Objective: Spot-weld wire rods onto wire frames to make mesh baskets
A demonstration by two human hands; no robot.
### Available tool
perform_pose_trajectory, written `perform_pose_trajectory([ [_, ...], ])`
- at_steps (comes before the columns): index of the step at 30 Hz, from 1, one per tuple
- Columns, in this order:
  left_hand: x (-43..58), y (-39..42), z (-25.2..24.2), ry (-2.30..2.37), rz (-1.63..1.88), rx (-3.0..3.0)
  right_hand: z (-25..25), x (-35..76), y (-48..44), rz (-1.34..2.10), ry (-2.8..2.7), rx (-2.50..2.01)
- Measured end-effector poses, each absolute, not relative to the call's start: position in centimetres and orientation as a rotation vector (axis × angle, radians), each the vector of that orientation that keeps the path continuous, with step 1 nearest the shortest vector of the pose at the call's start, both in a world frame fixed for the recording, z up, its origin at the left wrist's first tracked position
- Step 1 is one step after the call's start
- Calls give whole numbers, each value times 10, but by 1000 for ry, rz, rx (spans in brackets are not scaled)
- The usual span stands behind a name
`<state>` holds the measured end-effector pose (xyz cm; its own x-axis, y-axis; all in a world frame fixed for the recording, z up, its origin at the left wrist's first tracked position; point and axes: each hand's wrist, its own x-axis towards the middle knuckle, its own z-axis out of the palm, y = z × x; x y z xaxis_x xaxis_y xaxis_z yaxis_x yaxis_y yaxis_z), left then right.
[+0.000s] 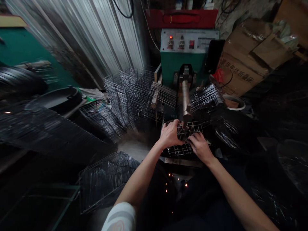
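A small wire basket (181, 149) of crossed metal rods sits under the tip of a spot welder's round metal arm (186, 98). My left hand (169, 134) is closed on its left side, with the thumb reaching toward the middle. On the other side, my right hand (199, 147) has its fingers bent and pressed at the wires near the welding tip. Whether a small part lies between those right fingers is hidden. Orange sparks (186, 185) fall below the basket.
The green welding machine (184, 61) has a lit red lamp. Stacked wire panels (127, 96) stand at left, and more wire pieces (205, 98) lie right of the arm. A wire stack (106, 179) is at lower left. Cardboard boxes (245, 67) fill the back right.
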<state>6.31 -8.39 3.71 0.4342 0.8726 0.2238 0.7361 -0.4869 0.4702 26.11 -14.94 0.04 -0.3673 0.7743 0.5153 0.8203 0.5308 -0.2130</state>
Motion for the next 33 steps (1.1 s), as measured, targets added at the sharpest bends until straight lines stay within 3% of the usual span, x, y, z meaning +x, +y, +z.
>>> perform_pose_trajectory([
  [15, 59, -34, 50, 1462, 495, 2443, -1, 263, -104, -246, -2089, -1468],
  [23, 49, -25, 46, 1354, 563, 2370, 8, 273, -106, 85, -1941, -1379],
  [28, 2, -34, -16, 1278, 811, 2122, 11, 305, -146, 791, -1419, -1212],
  [33, -11, -44, -107, 962, 857, 1595, 0, 317, -166, 1003, -1044, -1179],
])
